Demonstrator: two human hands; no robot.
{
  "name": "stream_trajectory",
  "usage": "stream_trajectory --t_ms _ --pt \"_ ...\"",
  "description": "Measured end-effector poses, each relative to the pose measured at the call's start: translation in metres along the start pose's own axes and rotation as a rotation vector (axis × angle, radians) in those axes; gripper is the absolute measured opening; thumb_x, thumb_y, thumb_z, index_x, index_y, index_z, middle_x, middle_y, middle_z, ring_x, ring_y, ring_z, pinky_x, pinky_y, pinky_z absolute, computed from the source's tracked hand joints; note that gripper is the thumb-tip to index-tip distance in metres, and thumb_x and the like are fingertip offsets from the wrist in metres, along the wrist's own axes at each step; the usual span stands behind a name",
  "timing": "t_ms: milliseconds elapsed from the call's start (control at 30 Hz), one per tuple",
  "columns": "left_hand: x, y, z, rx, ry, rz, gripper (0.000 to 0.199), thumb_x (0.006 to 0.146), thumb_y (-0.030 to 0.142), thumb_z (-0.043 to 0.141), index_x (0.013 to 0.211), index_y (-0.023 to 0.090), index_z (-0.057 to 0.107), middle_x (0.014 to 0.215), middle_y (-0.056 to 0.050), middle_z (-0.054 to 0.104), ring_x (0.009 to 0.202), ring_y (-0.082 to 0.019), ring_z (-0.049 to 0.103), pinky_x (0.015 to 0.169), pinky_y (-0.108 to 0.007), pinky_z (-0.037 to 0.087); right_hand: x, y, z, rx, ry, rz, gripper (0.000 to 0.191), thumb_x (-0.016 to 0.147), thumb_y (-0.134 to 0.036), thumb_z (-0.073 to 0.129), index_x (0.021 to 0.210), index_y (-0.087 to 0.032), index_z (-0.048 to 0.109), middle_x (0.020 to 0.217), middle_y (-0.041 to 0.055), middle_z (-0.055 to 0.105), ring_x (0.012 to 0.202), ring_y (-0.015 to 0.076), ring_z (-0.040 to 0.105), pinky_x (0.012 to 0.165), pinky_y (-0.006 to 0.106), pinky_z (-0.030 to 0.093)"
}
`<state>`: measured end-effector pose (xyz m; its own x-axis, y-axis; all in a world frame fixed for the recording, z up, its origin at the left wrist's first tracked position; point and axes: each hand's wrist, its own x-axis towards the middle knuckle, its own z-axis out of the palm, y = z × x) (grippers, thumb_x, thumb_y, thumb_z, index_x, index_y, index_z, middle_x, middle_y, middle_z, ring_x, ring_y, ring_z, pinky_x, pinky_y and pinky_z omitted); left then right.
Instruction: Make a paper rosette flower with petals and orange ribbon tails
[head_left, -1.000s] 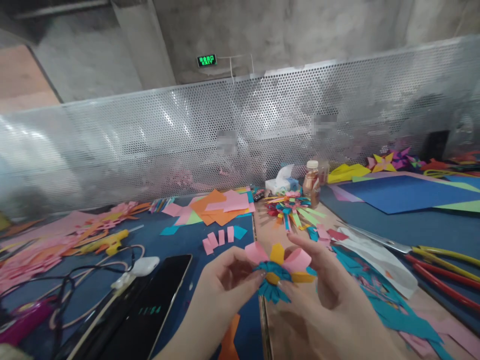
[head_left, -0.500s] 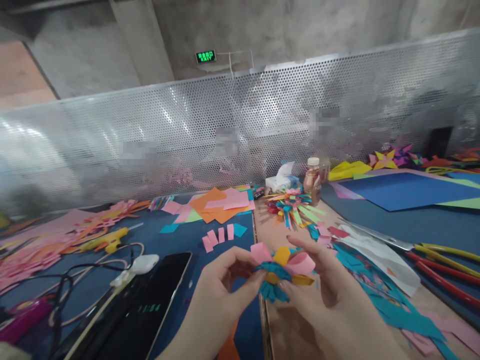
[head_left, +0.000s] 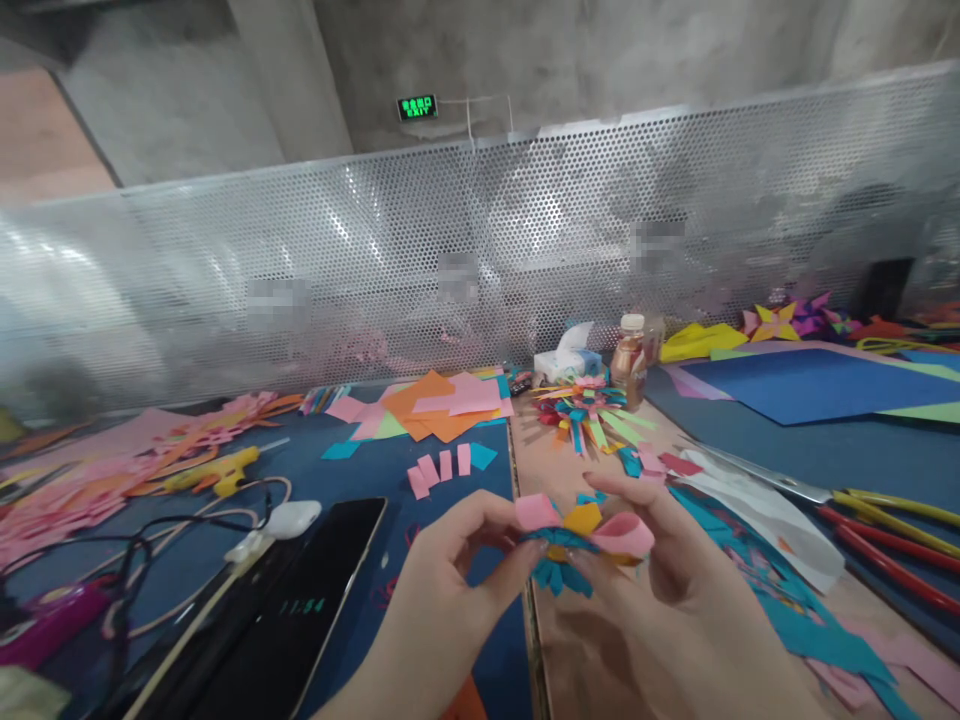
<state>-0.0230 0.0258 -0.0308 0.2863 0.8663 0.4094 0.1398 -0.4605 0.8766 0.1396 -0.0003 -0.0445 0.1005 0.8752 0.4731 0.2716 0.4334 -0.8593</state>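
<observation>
Both hands hold one paper flower (head_left: 562,572), with a fringed teal centre and pink and yellow looped petals. My left hand (head_left: 450,590) pinches its left side, thumb on the teal part and fingers by a pink loop. From the right, my right hand (head_left: 664,590) has its thumb at the teal centre, its index finger raised behind a pink loop; its other fingers are partly hidden. Beyond the left hand, small pink paper strips (head_left: 445,465) lie in a row near a teal piece (head_left: 482,456).
A phone (head_left: 322,600), cables and a yellow glue gun (head_left: 217,472) lie left. Stacked coloured paper (head_left: 442,405), a fringed paper flower (head_left: 589,410), a tissue box (head_left: 568,365) and a bottle (head_left: 628,358) stand behind. Scissors (head_left: 885,520) and teal scraps (head_left: 817,635) are right.
The hands and the flower have shifted slightly to the right in view, and the flower is turned a little. Both hands keep their hold on it.
</observation>
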Motion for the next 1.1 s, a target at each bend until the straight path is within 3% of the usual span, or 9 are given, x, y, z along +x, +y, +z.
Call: stream_trajectory --t_ms 133,300,467,700,833,1100 --pt "-0.002 0.007 -0.005 0.016 0.052 0.172 0.011 0.078 0.013 0.057 0.080 0.023 0.060 0.080 0.003 0.063 0.075 -0.008 0.060 0.068 -0.015 0.049 0.000 -0.005 -0.006 -0.243 0.023 -0.281 0.041 0.079 -0.024 0.055 0.117 -0.031 0.040 0.107 0.0037 0.054 0.098 0.0196 0.055 0.085 0.036 0.047" --pt "-0.003 0.011 -0.011 0.034 0.007 0.473 0.026 0.075 0.000 0.056 0.088 0.022 0.062 0.087 0.000 0.061 0.084 -0.012 0.059 0.075 -0.021 0.049 -0.001 -0.013 -0.013 -0.393 0.016 -0.515 0.030 0.074 -0.019 0.060 0.099 -0.030 0.051 0.108 0.0043 0.045 0.099 0.0213 0.050 0.083 0.037 0.044" --pt "-0.005 0.009 -0.012 0.027 -0.027 0.593 0.030 0.075 -0.003 0.054 0.092 0.020 0.062 0.089 -0.004 0.061 0.086 -0.016 0.059 0.077 -0.029 0.050 -0.003 -0.014 -0.016 -0.392 0.018 -0.559 0.023 0.075 -0.022 0.060 0.095 -0.030 0.053 0.107 0.0051 0.044 0.097 0.0224 0.048 0.080 0.038 0.044" --pt "-0.007 0.010 -0.013 0.042 -0.038 0.591 0.033 0.074 -0.002 0.056 0.095 0.023 0.062 0.090 -0.004 0.061 0.086 -0.017 0.060 0.076 -0.030 0.051 -0.008 -0.017 -0.017 -0.378 0.008 -0.536 0.029 0.068 -0.022 0.068 0.091 -0.035 0.057 0.105 0.0029 0.046 0.093 0.0232 0.048 0.082 0.040 0.043" --pt "-0.006 0.012 -0.013 0.070 -0.037 0.605 0.032 0.074 -0.001 0.057 0.095 0.023 0.062 0.089 -0.005 0.062 0.085 -0.017 0.060 0.074 -0.030 0.052 -0.008 -0.018 -0.012 -0.368 0.078 -0.501 0.028 0.067 -0.018 0.066 0.088 -0.034 0.057 0.106 0.0033 0.048 0.092 0.0236 0.051 0.080 0.040 0.044" --pt "-0.007 0.011 -0.012 0.064 -0.034 0.603 0.033 0.075 -0.003 0.055 0.095 0.023 0.060 0.089 -0.004 0.062 0.085 -0.016 0.060 0.077 -0.030 0.051 -0.009 -0.017 -0.018 -0.300 0.051 -0.469 0.039 0.068 -0.019 0.061 0.103 -0.035 0.055 0.092 0.0024 0.062 0.088 0.0251 0.057 0.078 0.040 0.047"
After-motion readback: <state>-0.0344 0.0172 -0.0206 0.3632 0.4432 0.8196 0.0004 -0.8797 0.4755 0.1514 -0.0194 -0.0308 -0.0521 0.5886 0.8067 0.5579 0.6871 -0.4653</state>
